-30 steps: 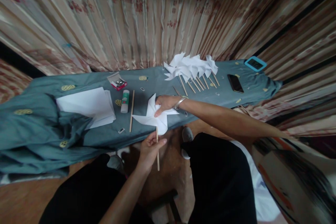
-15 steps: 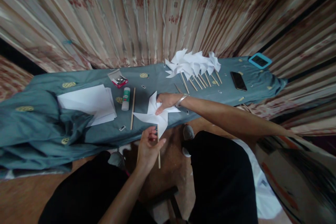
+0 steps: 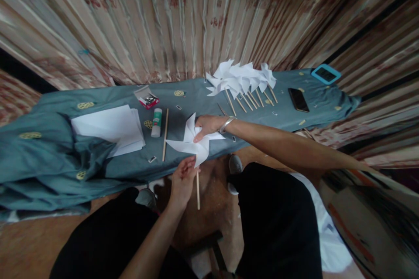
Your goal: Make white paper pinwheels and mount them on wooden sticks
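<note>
— Compared with half a second ago, our left hand [image 3: 181, 183] sits higher up the stick [image 3: 198, 192], right by the lower blade [image 3: 202, 153] of the white pinwheel [image 3: 192, 147]. Our right hand [image 3: 209, 126] is pretty much where it was.

— Cool, and where do we have that pinwheel?

— Slightly below and left of dead centre in the frame, at the front edge of the teal cloth [image 3: 196, 91]. We've got its stick pointing down, bottom end out over the floor.

— What are our fingers up to?

— On the right, the one with the silver bangle [image 3: 227, 124], they're clamped on the middle of the paper, thumb on top, the rest mostly out of sight. On the left they're bunched close together, but we honestly can't tell if they're gripping stick, paper or just touching.

— What else do we see around there?

— Just left of the pinwheel, a loose stick [image 3: 165, 135], then a glue stick [image 3: 156, 123]. Left of the frame, a stack of white paper [image 3: 108, 128], with an open red box [image 3: 149, 102] above its right side. Upper right of centre, we've got a row of pinwheels [image 3: 235, 78], then a phone [image 3: 298, 100] farther right.
</note>
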`<move>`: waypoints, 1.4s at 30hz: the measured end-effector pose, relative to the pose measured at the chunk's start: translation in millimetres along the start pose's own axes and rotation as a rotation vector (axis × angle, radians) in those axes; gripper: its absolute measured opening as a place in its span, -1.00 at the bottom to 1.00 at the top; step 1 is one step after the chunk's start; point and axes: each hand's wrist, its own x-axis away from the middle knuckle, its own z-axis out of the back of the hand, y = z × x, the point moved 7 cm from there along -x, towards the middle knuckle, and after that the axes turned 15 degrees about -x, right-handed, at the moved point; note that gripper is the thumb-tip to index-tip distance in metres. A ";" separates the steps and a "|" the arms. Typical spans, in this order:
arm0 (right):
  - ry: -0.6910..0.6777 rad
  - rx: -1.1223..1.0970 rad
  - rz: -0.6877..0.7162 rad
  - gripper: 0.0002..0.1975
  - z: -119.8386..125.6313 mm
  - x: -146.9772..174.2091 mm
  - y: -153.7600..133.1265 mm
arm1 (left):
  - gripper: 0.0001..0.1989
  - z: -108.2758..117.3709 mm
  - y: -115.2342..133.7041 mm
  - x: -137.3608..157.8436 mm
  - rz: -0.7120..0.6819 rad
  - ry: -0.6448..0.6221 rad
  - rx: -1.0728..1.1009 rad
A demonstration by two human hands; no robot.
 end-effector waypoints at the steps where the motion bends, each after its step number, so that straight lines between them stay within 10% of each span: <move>1: 0.002 0.003 0.001 -0.62 0.1 -0.5 0.5 | -0.56 -1.8 -2.8 1.8 0.056 -0.028 0.034; 42: 0.041 0.019 0.013 -0.62 -3.3 -2.0 6.5 | -0.54 -31.6 -21.0 7.5 0.220 -0.256 0.181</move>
